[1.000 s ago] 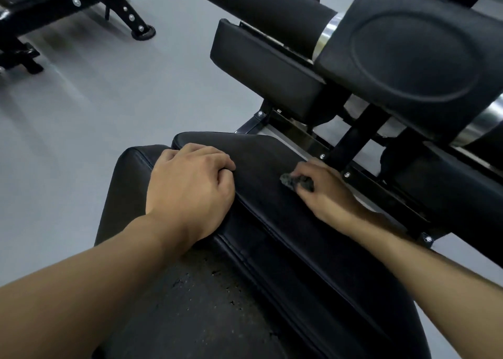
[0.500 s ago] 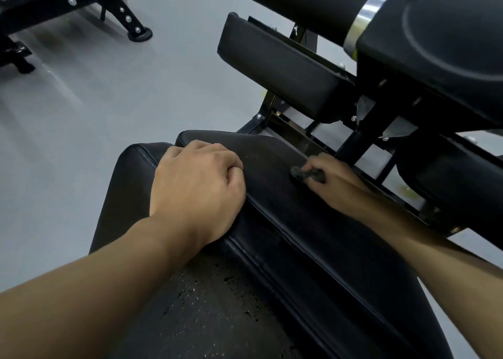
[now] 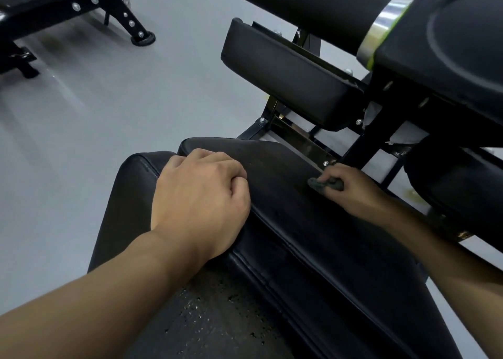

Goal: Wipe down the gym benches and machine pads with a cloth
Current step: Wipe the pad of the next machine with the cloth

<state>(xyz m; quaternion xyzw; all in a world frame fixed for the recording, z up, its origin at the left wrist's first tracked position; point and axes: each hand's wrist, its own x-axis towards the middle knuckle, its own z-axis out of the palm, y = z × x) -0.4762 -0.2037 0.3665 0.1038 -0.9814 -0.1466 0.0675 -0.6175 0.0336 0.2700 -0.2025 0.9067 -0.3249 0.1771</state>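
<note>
Cloth (image 3: 324,185): one, gripped by right hand (image 3: 355,191); left hand (image 3: 198,195) fisted, empty, on seat pad (image 3: 313,230).

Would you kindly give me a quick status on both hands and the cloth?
Left hand fisted, resting on seat pad, holding nothing. Right hand grips dark cloth at pad's far edge. Metal frame rail right beside cloth.

The right hand (image 3: 353,192) hides most of the cloth (image 3: 315,183) at the far-right edge of the seat pad (image 3: 313,239); the left hand (image 3: 198,198) curls its fingertips from view.
</note>
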